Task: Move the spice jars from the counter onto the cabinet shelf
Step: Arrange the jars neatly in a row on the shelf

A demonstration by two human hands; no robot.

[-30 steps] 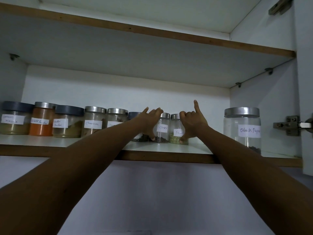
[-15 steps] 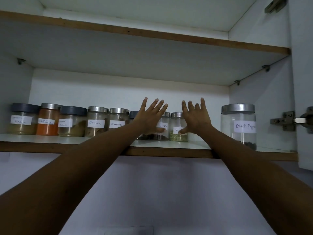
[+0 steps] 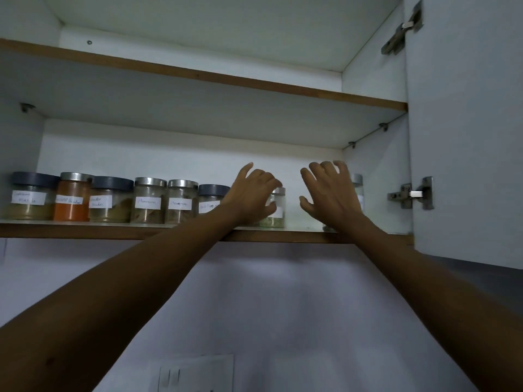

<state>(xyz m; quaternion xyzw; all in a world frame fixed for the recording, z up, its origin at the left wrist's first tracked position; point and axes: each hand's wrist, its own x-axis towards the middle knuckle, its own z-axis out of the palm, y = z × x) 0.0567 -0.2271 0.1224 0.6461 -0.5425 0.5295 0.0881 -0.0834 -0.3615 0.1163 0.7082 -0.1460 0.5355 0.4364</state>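
Both hands spread apart now: the left hand eases off the small jar, the right hand drifts right, empty — the shelf row looks settled.

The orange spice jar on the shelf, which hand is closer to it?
Left. The left hand is several jars to the right of the orange jar; the right hand is farther right still.

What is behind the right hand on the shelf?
A clear jar with a silver lid stands behind the right hand; only its right edge and lid corner show. Its label and contents are covered.
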